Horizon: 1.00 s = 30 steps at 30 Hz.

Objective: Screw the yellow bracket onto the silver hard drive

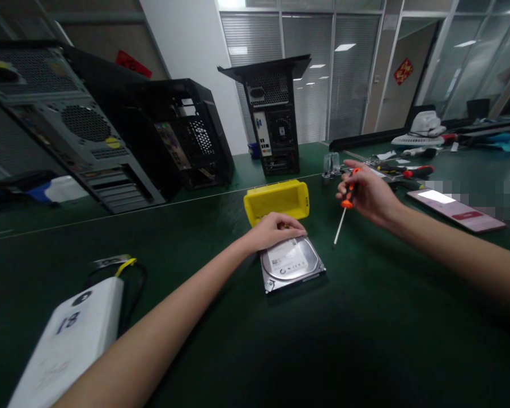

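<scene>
A silver hard drive lies label side up on the green table in front of me. My left hand is over its far edge, fingers curled and gripping it there; the fingertips are partly hidden. To the right, my right hand is closed around the orange and black handle of a screwdriver. The screwdriver's shaft slants down to the left, and its tip is apart from the hard drive. Just behind my left hand sits a yellow bin, its low front partly covered by the hand.
Computer cases stand at the back left, and another case stands behind the bin. At right lie a pink phone and several hand tools. A white power bank with a cable lies at front left.
</scene>
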Motion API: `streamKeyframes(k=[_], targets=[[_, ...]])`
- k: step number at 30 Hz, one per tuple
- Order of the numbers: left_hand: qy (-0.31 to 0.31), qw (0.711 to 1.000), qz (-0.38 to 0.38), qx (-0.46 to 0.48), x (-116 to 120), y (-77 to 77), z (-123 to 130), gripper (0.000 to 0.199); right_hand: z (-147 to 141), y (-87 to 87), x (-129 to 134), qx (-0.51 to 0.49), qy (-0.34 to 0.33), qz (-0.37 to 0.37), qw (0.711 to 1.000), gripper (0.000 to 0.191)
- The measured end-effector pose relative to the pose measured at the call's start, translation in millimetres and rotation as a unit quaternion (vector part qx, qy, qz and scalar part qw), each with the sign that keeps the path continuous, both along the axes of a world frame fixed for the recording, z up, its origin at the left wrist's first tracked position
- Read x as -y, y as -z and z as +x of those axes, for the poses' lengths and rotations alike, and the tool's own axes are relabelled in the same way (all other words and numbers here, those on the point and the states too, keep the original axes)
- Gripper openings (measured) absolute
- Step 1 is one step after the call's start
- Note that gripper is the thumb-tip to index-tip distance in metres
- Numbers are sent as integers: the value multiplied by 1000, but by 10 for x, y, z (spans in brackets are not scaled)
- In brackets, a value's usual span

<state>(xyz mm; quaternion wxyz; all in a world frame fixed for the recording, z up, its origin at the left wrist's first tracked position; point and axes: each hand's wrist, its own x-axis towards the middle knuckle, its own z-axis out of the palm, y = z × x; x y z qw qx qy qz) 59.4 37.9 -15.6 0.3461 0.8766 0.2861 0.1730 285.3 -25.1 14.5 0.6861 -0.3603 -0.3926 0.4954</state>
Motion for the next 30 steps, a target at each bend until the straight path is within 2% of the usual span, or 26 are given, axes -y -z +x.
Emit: streamKeyframes(k=[1, 4, 7, 10, 14, 21, 30], targets=[[4, 1000, -6, 1, -8, -1, -4, 23, 11, -85, -54, 3, 13, 24, 1000, 46], [17, 1000, -9, 11, -11, 6, 4, 22, -56, -254, -194, 98, 65, 151, 982, 40], [25, 1000, 5, 12, 16, 7, 32, 23, -230, -271, -245, 196, 45, 215, 956, 34], [20, 1000, 11, 4, 51, -6, 62, 24, -392, -203, -213, 267, 10, 230, 936, 29], [28, 999, 4, 15, 69, -14, 83, 24, -479, -117, -165, 306, -1, 246, 920, 24], [44, 999, 16, 21, 48, 11, 85, 26, -494, -72, -174, 301, -9, 272, 914, 24], [57, 997, 42, 7, 34, 16, 76, 27, -498, -78, -166, 333, -1, 266, 905, 28]])
